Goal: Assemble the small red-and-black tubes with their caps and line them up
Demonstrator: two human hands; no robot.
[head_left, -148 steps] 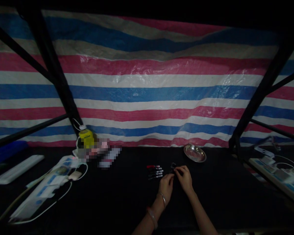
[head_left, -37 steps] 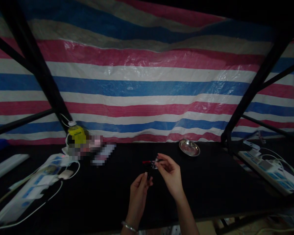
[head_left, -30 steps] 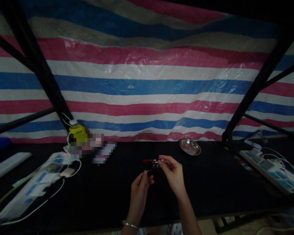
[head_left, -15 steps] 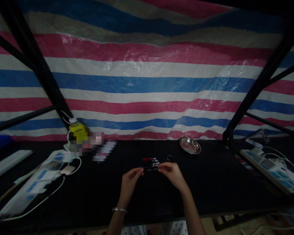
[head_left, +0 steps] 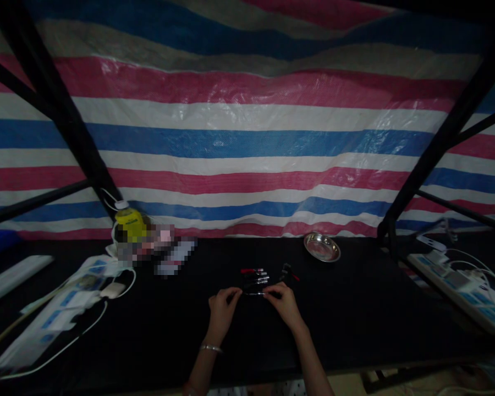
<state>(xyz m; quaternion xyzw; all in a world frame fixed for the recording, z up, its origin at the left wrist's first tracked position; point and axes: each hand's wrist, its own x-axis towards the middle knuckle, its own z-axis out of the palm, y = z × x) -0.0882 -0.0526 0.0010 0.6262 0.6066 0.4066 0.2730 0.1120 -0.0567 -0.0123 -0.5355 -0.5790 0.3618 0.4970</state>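
Observation:
Between my two hands lies a thin black pen (head_left: 254, 293) with a shiny silver part, held level just above or on the black table. My left hand (head_left: 223, 308) pinches its left end between thumb and fingertips. At the other end, my right hand (head_left: 284, 303) pinches it the same way. Just beyond, several dark pens (head_left: 256, 281) with silver ends lie side by side. A red pen (head_left: 251, 271) is farthest in that row. To their right sits a small heap of black and red pieces (head_left: 289, 273), too small to make out.
A round metal dish (head_left: 322, 247) stands at the back right. On the left are a yellow bottle (head_left: 131, 223), blurred items (head_left: 176, 256) and a power strip with cables (head_left: 60, 313). Another power strip (head_left: 457, 286) lies far right. A striped sheet (head_left: 247, 143) hangs behind the black table (head_left: 148, 341).
Both hands have come nearer to me with one pen, leaving the others lying in a row. The small black and red heap shows more plainly beyond my right hand.

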